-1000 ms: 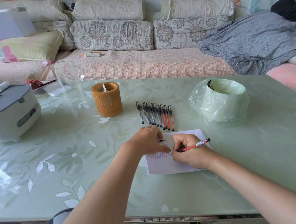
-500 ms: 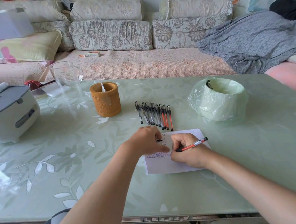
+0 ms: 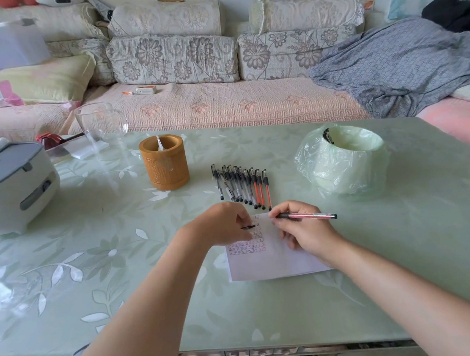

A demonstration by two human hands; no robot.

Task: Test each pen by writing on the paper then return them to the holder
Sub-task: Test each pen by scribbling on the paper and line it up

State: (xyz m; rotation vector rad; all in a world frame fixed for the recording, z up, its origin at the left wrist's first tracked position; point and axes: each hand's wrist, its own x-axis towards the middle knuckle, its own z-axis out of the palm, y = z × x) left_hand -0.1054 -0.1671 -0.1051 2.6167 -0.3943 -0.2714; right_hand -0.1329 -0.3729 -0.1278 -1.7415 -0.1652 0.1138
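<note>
Here, from the head camera, I see my right hand (image 3: 304, 228) pinching the red pen (image 3: 306, 216) between thumb and forefinger, with the other fingers curled under. The pen lies almost flat, its dark tip end toward the left hand and its tail pointing to the table's right edge. My left hand (image 3: 221, 225) is curled, knuckles up, and pinches a small black cap (image 3: 248, 227) at its fingertips. It rests on the far left corner of the paper (image 3: 265, 264).

Half a second ago the right hand sat lower on the sheet with the pen tilted up and its tip down among the writing. Now the hand has shifted to the paper's far edge and the pen has levelled out. The left hand has hardly moved.

The paper lies on the table (image 3: 122, 274) near its front edge, with rows of red marks in its upper left part. The row of pens (image 3: 241, 185) lies just beyond the paper, close to both hands. The holder (image 3: 165, 163) stands left of the row, well apart from my hands.
</note>
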